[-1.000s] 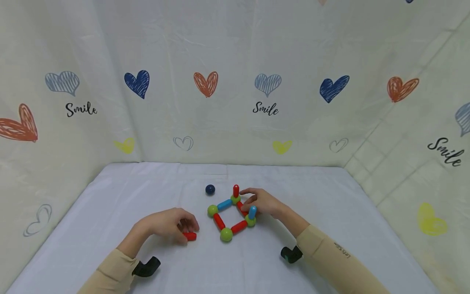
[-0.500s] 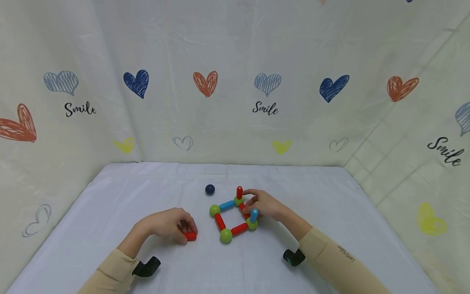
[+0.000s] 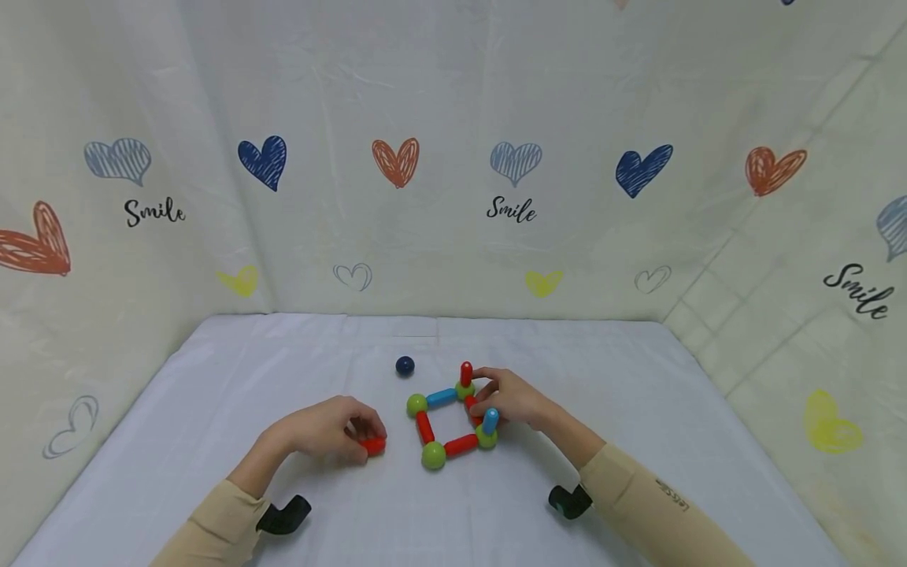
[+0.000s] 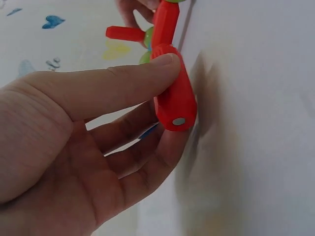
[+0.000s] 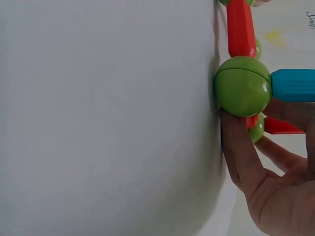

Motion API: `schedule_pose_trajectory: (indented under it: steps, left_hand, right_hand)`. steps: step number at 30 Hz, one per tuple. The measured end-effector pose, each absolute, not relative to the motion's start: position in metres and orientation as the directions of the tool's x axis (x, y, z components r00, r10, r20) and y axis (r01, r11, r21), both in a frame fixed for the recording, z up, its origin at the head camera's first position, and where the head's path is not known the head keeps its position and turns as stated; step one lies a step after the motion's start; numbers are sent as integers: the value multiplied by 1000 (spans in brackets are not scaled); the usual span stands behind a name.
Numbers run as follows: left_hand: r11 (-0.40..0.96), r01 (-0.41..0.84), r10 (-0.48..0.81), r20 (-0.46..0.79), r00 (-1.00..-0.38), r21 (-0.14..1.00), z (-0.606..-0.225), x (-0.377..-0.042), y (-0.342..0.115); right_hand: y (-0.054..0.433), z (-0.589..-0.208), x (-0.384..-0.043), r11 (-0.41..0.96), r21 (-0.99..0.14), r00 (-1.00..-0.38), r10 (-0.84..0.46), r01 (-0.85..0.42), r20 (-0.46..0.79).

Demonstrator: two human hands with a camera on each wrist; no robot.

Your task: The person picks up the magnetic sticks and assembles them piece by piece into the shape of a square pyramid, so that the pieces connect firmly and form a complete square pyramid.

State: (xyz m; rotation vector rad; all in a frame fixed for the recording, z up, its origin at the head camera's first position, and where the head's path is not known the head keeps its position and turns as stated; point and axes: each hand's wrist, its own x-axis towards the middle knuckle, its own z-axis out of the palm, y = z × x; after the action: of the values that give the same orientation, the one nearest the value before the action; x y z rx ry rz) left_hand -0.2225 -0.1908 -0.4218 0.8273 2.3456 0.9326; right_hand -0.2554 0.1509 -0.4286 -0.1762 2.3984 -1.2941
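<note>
My left hand (image 3: 329, 429) pinches a red magnetic stick (image 4: 178, 101) between thumb and fingers, just left of a square built from sticks and balls. A metal dot shows on the stick's end in the left wrist view. Green balls (image 3: 434, 455) form the square's corners, joined by red sticks (image 3: 461, 445) and one blue stick (image 3: 442, 398). An upright red stick (image 3: 466, 373) stands on the far right ball, an upright blue stick (image 3: 490, 421) on the near right one. My right hand (image 3: 516, 398) grips the square's right-side red stick (image 3: 472, 407), partly hidden by fingers; its index finger reaches the upright red stick.
A loose dark blue ball (image 3: 405, 366) lies behind the square. White cloth (image 3: 439, 528) covers the table, and a printed curtain (image 3: 453, 236) rises at its back edge. Black wrist cameras (image 3: 569, 502) stick out from both sleeves.
The square has shifted slightly right and turned a little, with my right hand moving along with it. My left hand has brought its red stick slightly rightward and farther from me.
</note>
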Motion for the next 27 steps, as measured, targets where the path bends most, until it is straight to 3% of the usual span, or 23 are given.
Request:
schedule_pose_trajectory:
  steps: [27]
  left_hand:
    - [489, 380, 553, 58, -831, 786, -434, -237, -170]
  right_hand:
    - [153, -437, -246, 556, -830, -948, -231, 54, -217]
